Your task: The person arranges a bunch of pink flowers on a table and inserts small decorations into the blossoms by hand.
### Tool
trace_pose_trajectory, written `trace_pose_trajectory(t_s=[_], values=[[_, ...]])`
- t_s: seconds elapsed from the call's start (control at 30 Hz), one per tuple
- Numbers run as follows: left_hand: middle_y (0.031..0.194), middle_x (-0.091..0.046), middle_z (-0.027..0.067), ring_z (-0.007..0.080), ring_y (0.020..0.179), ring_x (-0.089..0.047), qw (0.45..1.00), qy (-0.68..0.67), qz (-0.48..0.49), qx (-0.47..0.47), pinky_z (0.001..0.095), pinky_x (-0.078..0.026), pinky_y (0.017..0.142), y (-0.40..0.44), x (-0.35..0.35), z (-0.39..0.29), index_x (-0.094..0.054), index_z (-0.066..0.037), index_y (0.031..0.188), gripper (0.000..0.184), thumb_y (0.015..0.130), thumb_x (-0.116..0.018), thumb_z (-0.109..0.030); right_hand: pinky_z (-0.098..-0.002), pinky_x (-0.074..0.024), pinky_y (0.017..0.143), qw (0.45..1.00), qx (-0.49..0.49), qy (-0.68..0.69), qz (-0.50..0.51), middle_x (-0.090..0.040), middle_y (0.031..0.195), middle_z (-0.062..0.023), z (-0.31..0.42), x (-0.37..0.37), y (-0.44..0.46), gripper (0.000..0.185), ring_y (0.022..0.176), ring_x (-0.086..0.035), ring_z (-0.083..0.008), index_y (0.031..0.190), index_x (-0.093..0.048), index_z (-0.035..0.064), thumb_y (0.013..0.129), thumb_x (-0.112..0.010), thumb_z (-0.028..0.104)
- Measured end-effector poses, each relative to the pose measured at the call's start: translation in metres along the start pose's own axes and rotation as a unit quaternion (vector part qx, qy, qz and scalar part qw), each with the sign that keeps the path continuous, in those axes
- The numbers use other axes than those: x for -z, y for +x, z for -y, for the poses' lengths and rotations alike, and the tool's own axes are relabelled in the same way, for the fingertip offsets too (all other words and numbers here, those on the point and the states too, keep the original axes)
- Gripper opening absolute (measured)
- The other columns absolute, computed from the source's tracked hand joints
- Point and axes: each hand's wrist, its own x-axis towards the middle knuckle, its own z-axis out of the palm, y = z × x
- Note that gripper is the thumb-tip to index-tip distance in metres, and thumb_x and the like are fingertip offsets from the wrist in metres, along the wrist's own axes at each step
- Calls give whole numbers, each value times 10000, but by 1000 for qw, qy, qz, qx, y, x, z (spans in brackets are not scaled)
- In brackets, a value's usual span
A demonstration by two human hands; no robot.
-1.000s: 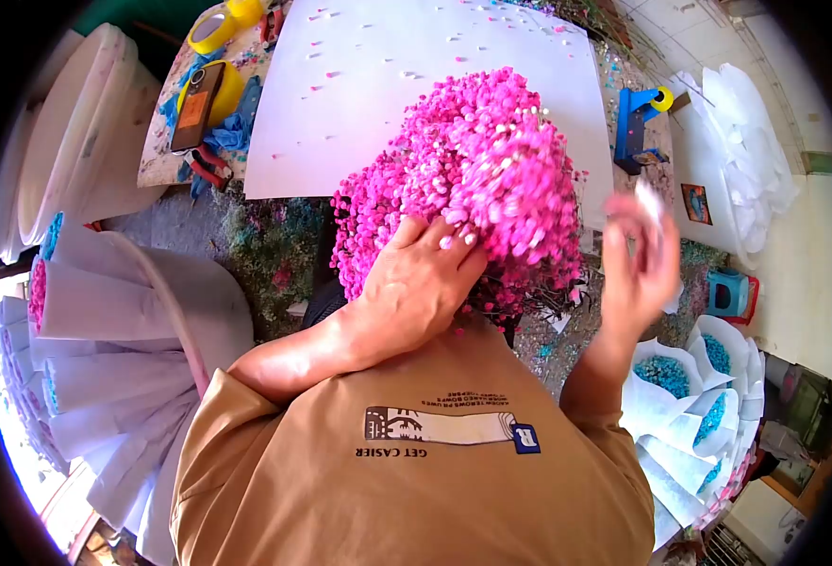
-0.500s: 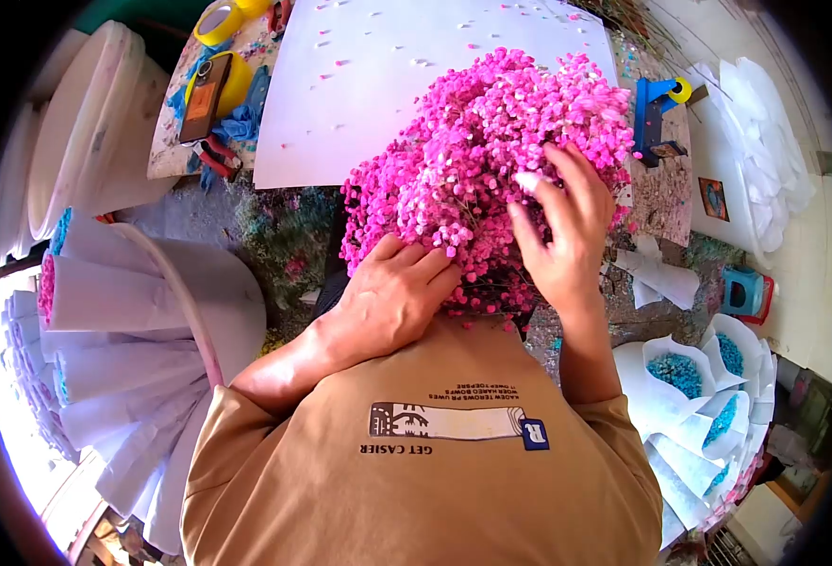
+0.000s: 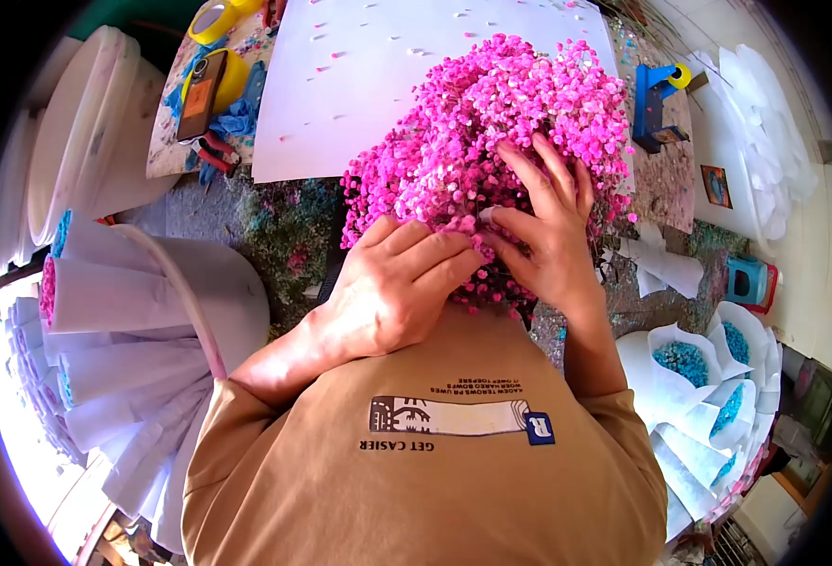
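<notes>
The right hand [image 3: 556, 236] has moved in beside the left hand [image 3: 388, 288]; the brown shirt [image 3: 425, 505], reading "GET CASIER" upside down, sits below the pink flower bunch [image 3: 491, 118]; the left clasps its lower edge; the right's fingers spread over it, any pinch unclear; below, a blue patch [image 3: 540, 428] bears "R".

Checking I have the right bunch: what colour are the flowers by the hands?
The flowers are bright pink, some paler; the head view shows them best.

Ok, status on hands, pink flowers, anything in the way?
Left hand gripping pink flower bunch low. Right hand at its right side, fingers spread. No obstruction visible.
</notes>
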Motion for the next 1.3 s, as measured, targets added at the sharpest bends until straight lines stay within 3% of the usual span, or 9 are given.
trace_pose_trajectory(t_s=[0.1, 0.23, 0.37, 0.47, 0.7, 0.87, 1.1, 1.17, 1.3], values=[[1036, -692, 62, 241, 921, -637, 1000, -19, -21, 9, 378, -469, 751, 14, -1, 2, -712, -62, 1044, 314, 732, -680, -74, -657, -135, 1174, 1000, -2, 2, 27, -461, 1564, -71, 4, 3, 0, 184, 1508, -293, -358, 930, -760, 138, 775, -801, 229], [918, -598, 66, 237, 932, -616, 993, 87, 61, 43, 399, -461, 779, 18, -15, 5, -657, -67, 892, 160, 742, -643, -122, -652, -132, 1171, 1000, -6, -21, 1, -486, 1546, -76, 4, -10, 0, 177, 1490, -332, -353, 910, -729, 125, 781, -788, 231], [889, -556, 43, 198, 881, -568, 988, 102, 47, -109, 348, -422, 773, 15, -10, -15, -663, -85, 794, 123, 742, -618, -187, -657, -152, 1168, 999, -2, -36, -25, -509, 1513, -34, -3, -17, 1, 111, 1475, -347, -324, 838, -698, 131, 802, -771, 206], [911, -566, 42, 191, 872, -564, 985, 114, 63, -116, 345, -415, 761, 17, -5, -18, -677, -80, 834, 158, 741, -618, -193, -546, -193, 1183, 992, -33, -23, -116, -617, 1410, -75, -3, -16, 3, 137, 1399, -476, -315, 793, -618, 80, 755, -746, 112], [968, -587, 32, 198, 856, -572, 993, 117, -31, -8, 355, -415, 737, 25, -8, 13, -681, -77, 997, 283, 748, -625, -200, -519, -292, 1152, 990, -10, 38, -138, -643, 1353, -148, -4, -6, -6, 154, 1357, -514, -380, 786, -608, 52, 732, -751, 75], [1100, -665, 55, 186, 890, -629, 985, 62, -29, -156, 346, -468, 741, 13, 0, -11, -720, -59, 988, 336, 677, -688, -181, -477, -383, 1090, 973, -21, 26, -229, -650, 1306, -129, -19, -16, -4, 133, 1308, -549, -360, 798, -637, 55, 727, -748, 37], [1138, -695, 95, 204, 861, -665, 976, -68, -54, -199, 355, -518, 757, 13, 3, -12, -718, -42, 1078, 401, 698, -700, -168, -487, -384, 1099, 977, -6, 75, -200, -646, 1321, -156, -22, -16, -6, 143, 1307, -551, -383, 808, -636, 37, 738, -759, 55], [1129, -698, 107, 217, 861, -672, 974, -131, -2, -184, 372, -530, 768, 13, -2, -13, -712, -27, 1084, 406, 704, -696, -170, -493, -389, 1103, 977, 6, 87, -195, -643, 1325, -165, -25, -13, -9, 154, 1310, -549, -396, 815, -634, 27, 733, -763, 41], [1138, -693, 117, 239, 862, -678, 986, -95, -23, -134, 392, -530, 809, 16, -10, -17, -708, -15, 1097, 403, 725, -681, -169, -503, -395, 1109, 980, 10, 105, -169, -628, 1346, -179, -29, -6, -9, 160, 1321, -539, -412, 833, -633, 25, 732, -758, 19]])
